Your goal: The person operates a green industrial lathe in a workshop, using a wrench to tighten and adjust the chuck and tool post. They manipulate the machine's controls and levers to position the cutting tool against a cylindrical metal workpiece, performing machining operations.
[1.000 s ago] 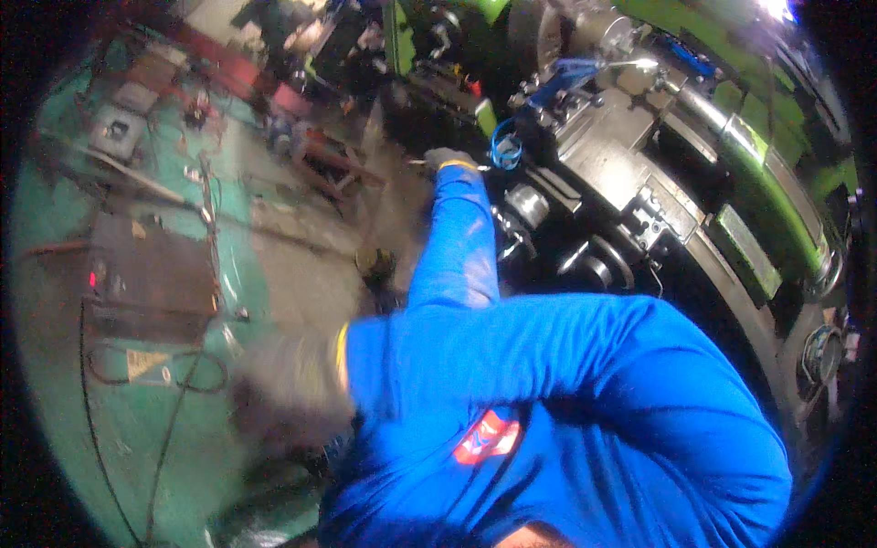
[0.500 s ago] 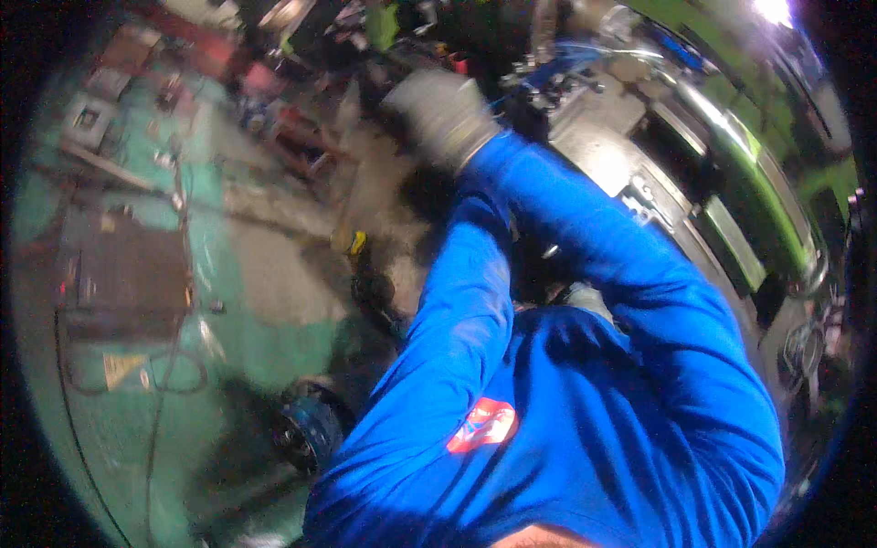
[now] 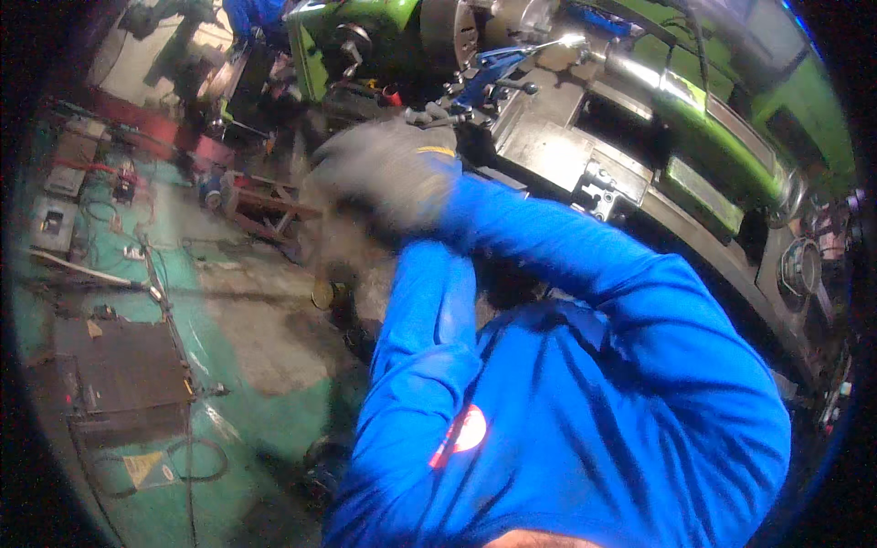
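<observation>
My right hand (image 3: 397,173), in a grey work glove with a yellow-edged cuff, crosses over the end of my left forearm. It is smeared by motion, so its fingers cannot be made out. My left hand lies under or against it and is mostly hidden; its blue sleeve (image 3: 425,283) runs up to the gloves. No held object can be made out. Just beyond the gloves stands a green metal lathe, with its chuck (image 3: 448,32), a blue-handled tool (image 3: 501,62) and its metal carriage (image 3: 544,146).
Along the right runs the lathe's green tailstock side (image 3: 703,196). A reddish metal frame (image 3: 265,205) stands on the floor to the left. Farther left are a dark flat board (image 3: 119,365), a grey box (image 3: 57,224) and cables on the green floor (image 3: 247,429).
My view has swung, so more of the lathe shows at the top. Both forearms have shifted left in the picture, and my right glove now sits lower and farther left, still blurred.
</observation>
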